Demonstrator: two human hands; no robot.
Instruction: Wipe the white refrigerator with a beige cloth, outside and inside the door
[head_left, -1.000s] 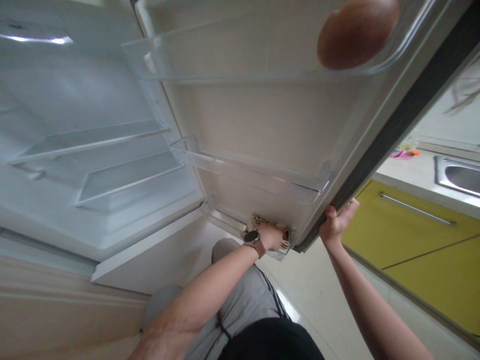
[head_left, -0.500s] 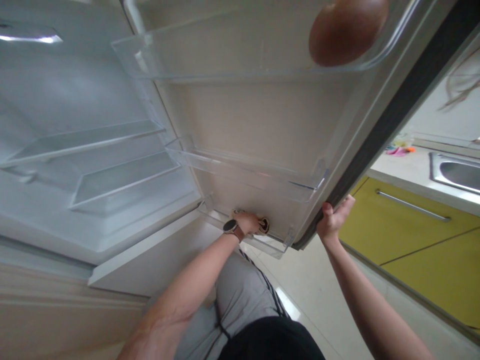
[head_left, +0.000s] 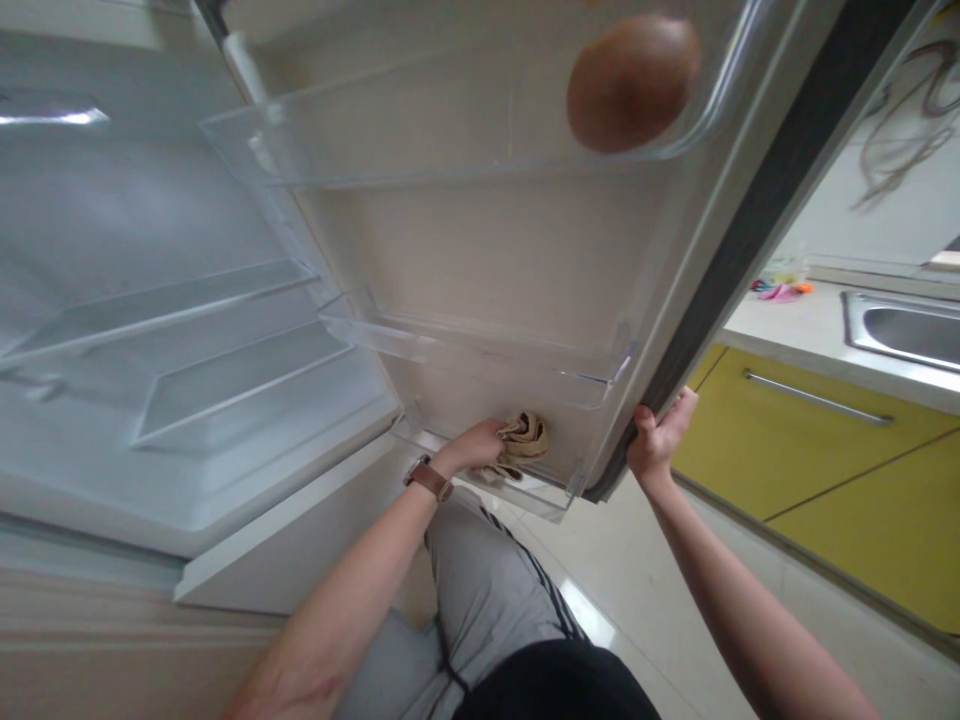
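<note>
My left hand [head_left: 478,446], with a watch at its wrist, is closed on a crumpled beige cloth [head_left: 526,438] with dark edging. Hand and cloth are at the lowest clear door bin [head_left: 551,507] of an open fridge door [head_left: 517,250]. Part of the cloth hangs down over the bin's inside. Lower right, my right hand [head_left: 660,440] grips the door's dark outer edge [head_left: 720,285], thumb on the inner side. Its other fingers are partly hidden behind the edge.
A brown egg [head_left: 634,85] sits in the upper door bin [head_left: 465,170]; a middle bin [head_left: 480,350] lies below. Glass shelves [head_left: 240,375] are inside the fridge at left. Right stand yellow cabinets [head_left: 810,450], a sink [head_left: 911,330] and a pink cloth [head_left: 780,292] on the counter.
My left hand has turned and shifted slightly left, and more of the cloth now shows to its right. My right hand keeps its grip on the door. The view has shifted slightly.
</note>
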